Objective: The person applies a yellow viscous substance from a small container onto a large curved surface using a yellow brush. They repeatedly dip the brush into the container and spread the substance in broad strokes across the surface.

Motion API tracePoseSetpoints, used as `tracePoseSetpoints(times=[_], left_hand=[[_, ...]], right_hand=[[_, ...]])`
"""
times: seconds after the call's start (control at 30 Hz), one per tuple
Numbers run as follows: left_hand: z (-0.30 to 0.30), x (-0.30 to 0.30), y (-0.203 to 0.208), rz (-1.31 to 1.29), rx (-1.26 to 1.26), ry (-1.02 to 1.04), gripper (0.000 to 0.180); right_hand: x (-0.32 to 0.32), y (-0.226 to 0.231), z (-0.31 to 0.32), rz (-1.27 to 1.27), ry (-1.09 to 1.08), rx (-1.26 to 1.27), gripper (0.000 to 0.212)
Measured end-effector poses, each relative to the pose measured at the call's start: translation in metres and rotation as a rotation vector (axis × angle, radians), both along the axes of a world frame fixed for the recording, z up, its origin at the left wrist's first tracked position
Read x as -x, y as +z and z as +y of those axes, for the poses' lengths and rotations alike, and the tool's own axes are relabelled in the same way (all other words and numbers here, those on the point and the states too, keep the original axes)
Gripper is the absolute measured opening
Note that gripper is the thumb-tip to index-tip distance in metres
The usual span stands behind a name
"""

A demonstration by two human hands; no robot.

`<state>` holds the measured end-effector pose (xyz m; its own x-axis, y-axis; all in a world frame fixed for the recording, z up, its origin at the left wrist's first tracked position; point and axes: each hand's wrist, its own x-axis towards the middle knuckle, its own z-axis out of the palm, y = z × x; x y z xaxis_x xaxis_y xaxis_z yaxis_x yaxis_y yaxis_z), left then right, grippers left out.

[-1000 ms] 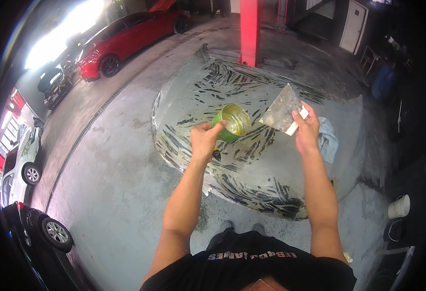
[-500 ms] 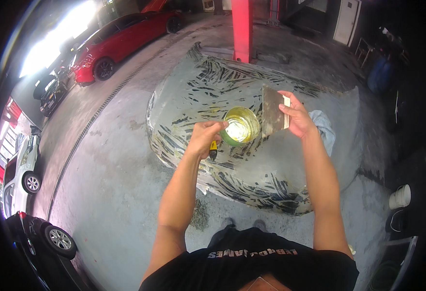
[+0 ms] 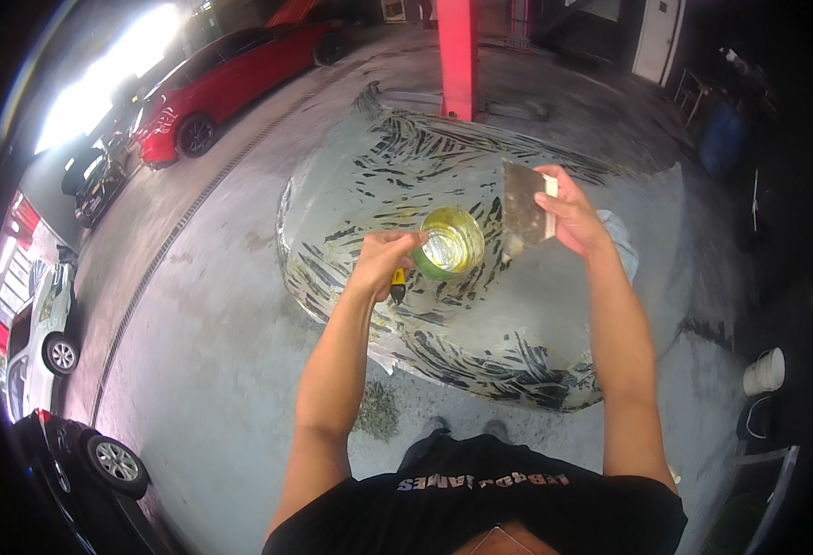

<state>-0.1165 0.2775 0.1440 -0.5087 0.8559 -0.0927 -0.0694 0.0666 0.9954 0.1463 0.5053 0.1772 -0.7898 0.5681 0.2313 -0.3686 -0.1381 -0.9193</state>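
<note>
My left hand is closed on the rim of a round green can, its shiny inside smeared yellow. Below those fingers a yellow and black handle sticks out of the same hand; what tool it belongs to is hidden. On the right, my right hand grips a wide, flat putty spreader by its pale edge. The spreader's dull, stained blade is raised beside the can, apart from it. Under both hands lies a large grey car hood, streaked with black and some yellow.
A light blue cloth rests on the hood's right side, partly behind my forearm. Beyond the hood rises a red post. Parked cars line the left, including a red car. A white bucket lies at right.
The can and my left hand have shifted slightly left. The spreader has turned a little in my right hand and now shows more of its flat face. Both grips stay the same.
</note>
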Motion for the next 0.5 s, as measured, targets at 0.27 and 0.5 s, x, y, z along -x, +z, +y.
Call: tracePoseSetpoints(times=[0.27,0.5], left_hand=[[-0.001,0.001,0.0,-0.017,-0.049,-0.048,0.037],[-0.008,0.015,-0.01,-0.087,-0.054,0.072,0.037]], right_hand=[[0.01,-0.019,0.0,-0.345,0.206,-0.141,0.043],[-0.03,-0.006,-0.003,-0.351,-0.181,-0.377,0.034]])
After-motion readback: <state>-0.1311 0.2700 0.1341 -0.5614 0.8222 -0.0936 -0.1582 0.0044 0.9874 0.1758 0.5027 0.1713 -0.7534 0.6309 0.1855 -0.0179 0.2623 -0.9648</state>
